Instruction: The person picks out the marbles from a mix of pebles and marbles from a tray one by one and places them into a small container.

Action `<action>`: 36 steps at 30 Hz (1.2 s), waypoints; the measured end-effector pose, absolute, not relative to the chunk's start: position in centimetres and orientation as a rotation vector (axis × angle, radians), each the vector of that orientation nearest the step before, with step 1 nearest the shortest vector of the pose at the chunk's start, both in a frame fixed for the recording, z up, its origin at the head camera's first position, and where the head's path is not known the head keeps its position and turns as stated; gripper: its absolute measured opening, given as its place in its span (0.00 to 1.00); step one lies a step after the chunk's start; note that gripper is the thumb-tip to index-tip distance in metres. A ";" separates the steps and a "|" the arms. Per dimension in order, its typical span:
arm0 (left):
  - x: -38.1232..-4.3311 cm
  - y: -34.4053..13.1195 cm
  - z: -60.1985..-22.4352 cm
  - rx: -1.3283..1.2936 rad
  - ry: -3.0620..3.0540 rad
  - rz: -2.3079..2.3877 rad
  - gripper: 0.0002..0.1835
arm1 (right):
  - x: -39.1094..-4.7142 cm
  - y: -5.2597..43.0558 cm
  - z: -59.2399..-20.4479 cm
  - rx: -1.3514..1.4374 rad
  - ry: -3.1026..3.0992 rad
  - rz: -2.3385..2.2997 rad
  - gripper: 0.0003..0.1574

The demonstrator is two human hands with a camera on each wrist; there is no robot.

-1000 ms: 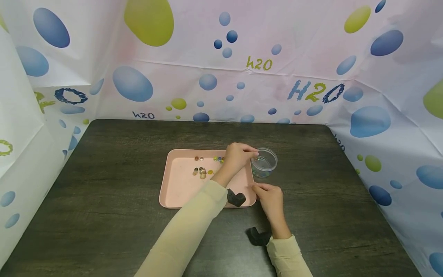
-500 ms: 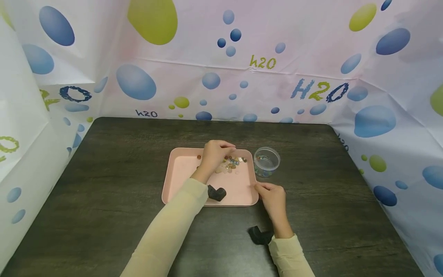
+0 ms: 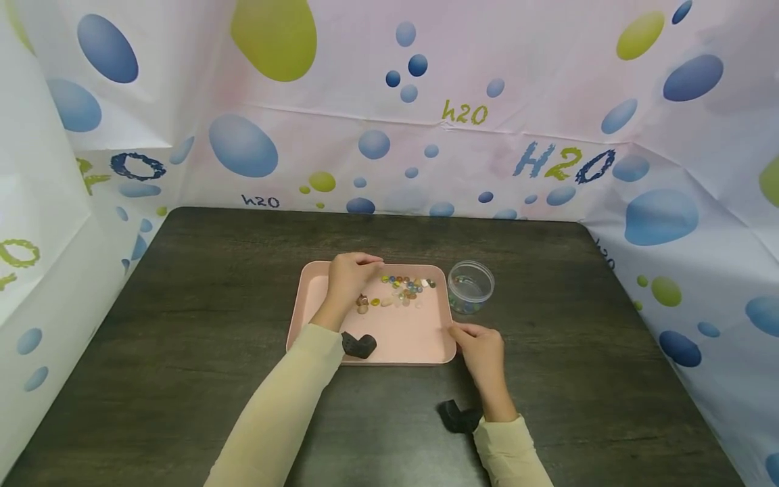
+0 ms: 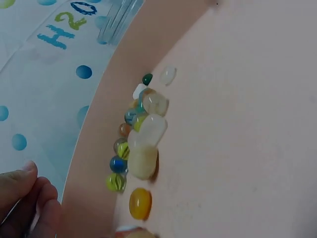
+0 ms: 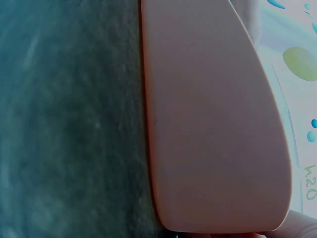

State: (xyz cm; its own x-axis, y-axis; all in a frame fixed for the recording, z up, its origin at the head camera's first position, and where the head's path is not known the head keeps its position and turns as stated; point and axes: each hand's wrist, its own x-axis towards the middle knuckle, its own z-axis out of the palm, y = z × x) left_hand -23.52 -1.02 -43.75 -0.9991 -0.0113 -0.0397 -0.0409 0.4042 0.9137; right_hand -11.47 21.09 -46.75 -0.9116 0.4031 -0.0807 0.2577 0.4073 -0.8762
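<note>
My left hand [image 3: 349,281] is over the left part of the pink tray [image 3: 414,338]. Its thumb and fingertips come close together in the left wrist view, with nothing visible between them. To its right lie small glass marbles [image 4: 116,164] and smooth pebbles [image 4: 143,162], bunched along the tray's far side. Some more pebbles [image 3: 362,304] lie beside the hand, partly hidden by it. My right hand [image 3: 481,348] pinches the tray's right rim near the front corner. A clear round plastic tub [image 3: 470,287], with some marbles at its bottom, stands just beyond the tray's right edge.
Everything stands on a dark wood-grain table [image 3: 201,304]. A white sheet [image 3: 328,149] printed with blue and green drops rises behind the table and at both sides. Black wrist mounts [image 3: 459,416] sit at both wrists.
My left hand has moved from the tub's rim leftward across the tray, uncovering the marbles at the tray's right. The right hand stays at the tray's rim.
</note>
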 end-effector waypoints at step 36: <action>-23.0 -4.3 -45.1 -0.310 2.721 1.531 0.06 | -11.5 21.1 -46.5 -0.600 -2.492 1.564 0.13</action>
State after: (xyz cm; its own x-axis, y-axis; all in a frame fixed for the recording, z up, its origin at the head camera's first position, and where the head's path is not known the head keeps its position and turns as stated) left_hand -23.03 -4.32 -45.10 -0.9804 -0.1695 -0.1002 -0.1736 0.5043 0.8459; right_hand -11.47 21.15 -46.47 -0.9110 0.4020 -0.0920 0.2576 0.3804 -0.8882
